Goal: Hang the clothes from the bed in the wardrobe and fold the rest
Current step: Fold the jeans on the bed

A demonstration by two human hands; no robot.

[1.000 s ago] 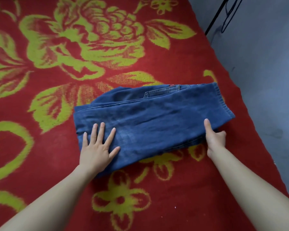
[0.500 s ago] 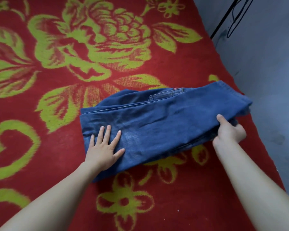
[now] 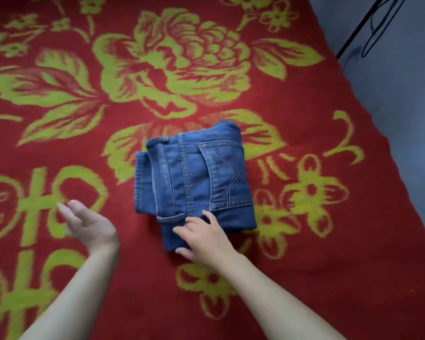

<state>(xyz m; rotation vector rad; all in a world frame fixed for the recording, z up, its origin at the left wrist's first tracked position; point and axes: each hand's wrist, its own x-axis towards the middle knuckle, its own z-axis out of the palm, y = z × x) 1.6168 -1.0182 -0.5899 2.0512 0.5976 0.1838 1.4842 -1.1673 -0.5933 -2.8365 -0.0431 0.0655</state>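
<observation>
A pair of blue jeans (image 3: 192,180) lies folded into a compact square bundle on the bed, back pocket and waistband facing up. My right hand (image 3: 206,238) rests on the bundle's near edge with its fingers spread and fairly straight. To the left of the jeans my left hand (image 3: 88,223) hovers over the blanket, fingers loose and holding nothing, slightly blurred.
The bed is covered by a red blanket with a yellow-green flower pattern (image 3: 172,69). Its right edge runs diagonally along a grey floor (image 3: 402,119). A black cable and rod (image 3: 363,30) show at the top right.
The long folded jeans have been folded over from the right into a square bundle. My left hand lifted off the denim and moved left; my right hand released the end and now rests on the near edge.
</observation>
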